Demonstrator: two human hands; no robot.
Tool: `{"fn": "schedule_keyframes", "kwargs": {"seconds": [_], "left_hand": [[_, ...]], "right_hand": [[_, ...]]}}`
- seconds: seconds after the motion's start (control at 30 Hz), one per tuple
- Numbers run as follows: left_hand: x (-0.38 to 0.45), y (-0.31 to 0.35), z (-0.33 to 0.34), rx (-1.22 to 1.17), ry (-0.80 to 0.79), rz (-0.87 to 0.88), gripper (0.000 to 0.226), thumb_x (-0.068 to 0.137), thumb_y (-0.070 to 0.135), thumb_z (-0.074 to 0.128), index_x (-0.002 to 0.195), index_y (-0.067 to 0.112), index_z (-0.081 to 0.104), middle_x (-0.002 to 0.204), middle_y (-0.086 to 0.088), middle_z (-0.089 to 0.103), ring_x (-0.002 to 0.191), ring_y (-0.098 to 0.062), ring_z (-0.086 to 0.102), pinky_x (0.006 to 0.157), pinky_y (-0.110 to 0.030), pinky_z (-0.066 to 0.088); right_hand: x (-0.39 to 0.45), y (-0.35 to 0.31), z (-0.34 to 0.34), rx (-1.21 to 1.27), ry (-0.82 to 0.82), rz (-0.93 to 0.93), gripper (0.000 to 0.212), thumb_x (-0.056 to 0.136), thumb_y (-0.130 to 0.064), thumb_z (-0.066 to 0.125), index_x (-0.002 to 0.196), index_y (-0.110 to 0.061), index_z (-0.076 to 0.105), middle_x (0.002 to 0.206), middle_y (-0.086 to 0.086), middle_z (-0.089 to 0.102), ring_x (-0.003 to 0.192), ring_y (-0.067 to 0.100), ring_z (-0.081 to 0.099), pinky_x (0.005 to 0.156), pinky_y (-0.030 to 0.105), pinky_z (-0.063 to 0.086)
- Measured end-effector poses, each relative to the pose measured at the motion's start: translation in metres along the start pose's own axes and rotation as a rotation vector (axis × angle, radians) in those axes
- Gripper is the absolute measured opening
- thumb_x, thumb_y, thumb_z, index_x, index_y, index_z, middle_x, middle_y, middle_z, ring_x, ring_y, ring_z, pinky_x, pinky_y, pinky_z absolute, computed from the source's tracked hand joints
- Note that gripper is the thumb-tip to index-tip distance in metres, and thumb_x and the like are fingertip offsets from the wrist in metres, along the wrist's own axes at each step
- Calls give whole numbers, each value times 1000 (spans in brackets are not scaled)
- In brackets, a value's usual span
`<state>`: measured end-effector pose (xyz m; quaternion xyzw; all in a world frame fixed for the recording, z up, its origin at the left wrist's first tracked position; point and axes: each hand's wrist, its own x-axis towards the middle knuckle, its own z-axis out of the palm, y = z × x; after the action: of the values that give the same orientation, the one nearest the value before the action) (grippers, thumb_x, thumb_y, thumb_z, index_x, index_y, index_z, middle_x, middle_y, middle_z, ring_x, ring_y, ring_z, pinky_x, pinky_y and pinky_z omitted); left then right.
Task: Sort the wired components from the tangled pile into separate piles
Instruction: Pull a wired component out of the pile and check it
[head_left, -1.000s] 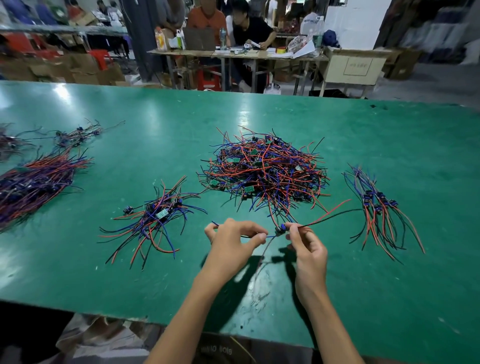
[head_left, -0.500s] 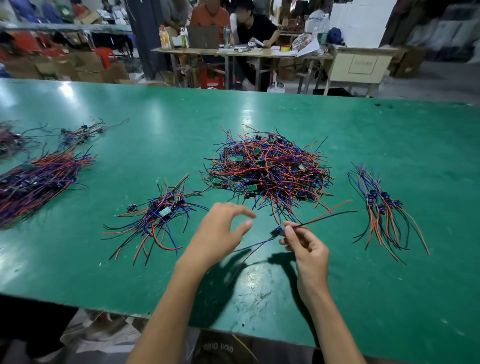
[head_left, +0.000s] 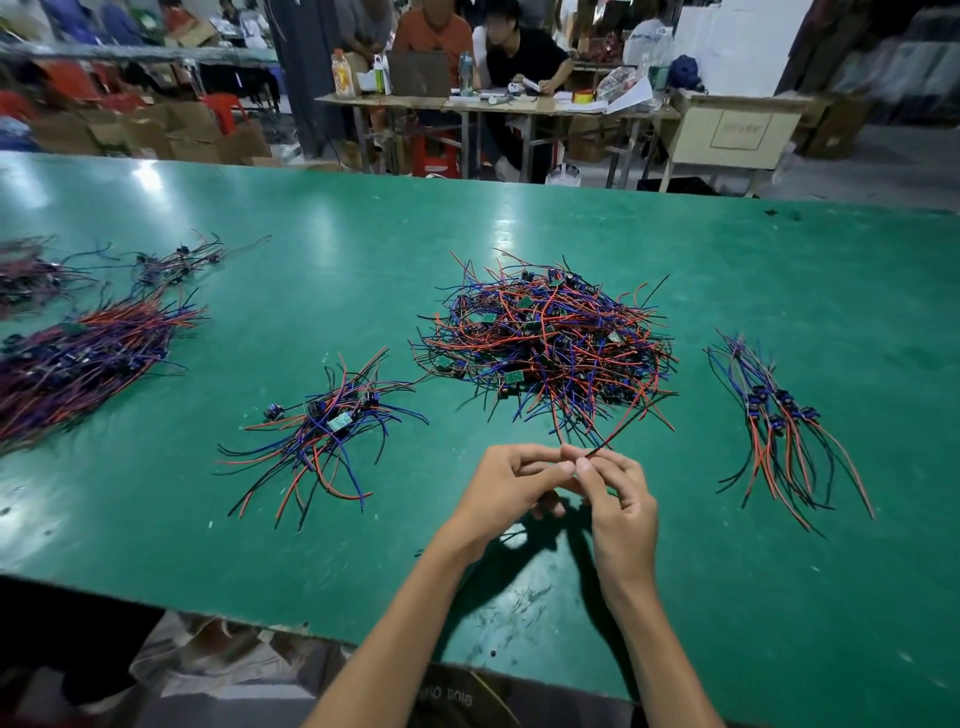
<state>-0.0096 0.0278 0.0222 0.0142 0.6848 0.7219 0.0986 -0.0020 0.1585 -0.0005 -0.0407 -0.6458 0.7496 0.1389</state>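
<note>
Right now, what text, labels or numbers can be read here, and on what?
Nothing reads cleanly.
Pale print on the dark item below the table edge: upside down, illegible.
Sign on the beige cabinet: too blurred.
Label on the orange bottle: too blurred.

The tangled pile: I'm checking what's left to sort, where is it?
In the head view, the tangled pile sits mid-table, just beyond both hands.

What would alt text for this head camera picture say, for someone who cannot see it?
Two bare hands, left hand and right hand, meet over a green table, pinching one wired component. Behind them lies a big tangled pile, with smaller sorted piles left and right.
</note>
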Motion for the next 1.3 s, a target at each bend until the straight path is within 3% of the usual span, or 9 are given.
{"fn": "schedule_keyframes", "kwargs": {"seconds": [0.1, 0.2, 0.33, 0.5, 0.67, 0.87, 1.03, 1.17, 1.3], "left_hand": [[0, -5, 1, 40, 63, -13, 9, 94, 17, 71, 98, 12, 77, 84, -7, 78, 52, -9, 59, 47, -16, 39], [-1, -9, 7, 59, 75, -18, 7, 94, 15, 70, 91, 13, 76, 74, -3, 75, 50, -7, 57, 45, -13, 39], [-2, -11, 12, 71, 116, 15, 13, 94, 10, 66, 84, 14, 74, 69, -2, 74, 49, -7, 52, 51, -17, 43], [-2, -6, 11, 109, 122, 61, 17, 94, 8, 65, 78, 12, 71, 65, -3, 73, 48, -3, 52, 51, -17, 40], [-12, -13, 5, 233, 97, 54, 24, 91, 21, 66, 67, 23, 71, 72, -6, 74, 59, -14, 51, 61, -32, 42], [-22, -16, 3, 247, 24, -6, 15, 93, 17, 67, 79, 16, 69, 73, -4, 76, 57, -13, 56, 58, -28, 46], [-26, -4, -8, 50, 80, -39, 7, 94, 18, 70, 94, 13, 76, 86, -1, 77, 69, -9, 62, 59, -20, 50], [-8, 25, -3, -263, 186, -127, 16, 91, 33, 69, 98, 23, 80, 78, 13, 68, 68, -4, 56, 69, -20, 48], [11, 49, 4, -614, 242, -278, 26, 92, 38, 68, 73, 25, 80, 75, 10, 56, 56, -5, 38, 58, -20, 36]], "right_hand": [[0, 3, 0, -3, 0, 31, 16, 97, -1, 62, 101, -5, 77, 111, 3, 72, 89, 7, 70, 75, 21, 57], [2, 6, 1, -13, 8, 110, 19, 99, -3, 58, 98, -7, 77, 94, 6, 78, 77, 15, 70, 71, 29, 60], [9, 9, 8, -63, 36, 144, 25, 99, -7, 56, 89, -14, 78, 85, -3, 78, 71, 8, 71, 56, 18, 53], [25, 3, 17, -54, 82, 214, 28, 97, -11, 52, 84, -17, 76, 83, -3, 76, 42, 12, 50, 36, 19, 35], [50, -10, 6, -44, 131, 262, 28, 94, -17, 51, 88, -21, 78, 98, -10, 78, 57, 13, 54, 38, 21, 37], [71, -19, -17, 208, 260, 405, 21, 98, -19, 49, 100, -18, 70, 91, -1, 79, 54, 12, 58, 45, 22, 43], [69, -8, -42, 347, 107, 333, 30, 109, -30, 41, 120, -12, 62, 102, 11, 77, 72, 14, 71, 63, 22, 57], [44, 3, -29, -121, -108, 83, 14, 101, -17, 60, 106, -27, 68, 94, 2, 77, 73, 15, 70, 63, 22, 56], [22, 6, -8, -443, -365, -165, 20, 90, -23, 77, 104, -36, 71, 87, -11, 75, 72, 5, 68, 65, 25, 55]]}}
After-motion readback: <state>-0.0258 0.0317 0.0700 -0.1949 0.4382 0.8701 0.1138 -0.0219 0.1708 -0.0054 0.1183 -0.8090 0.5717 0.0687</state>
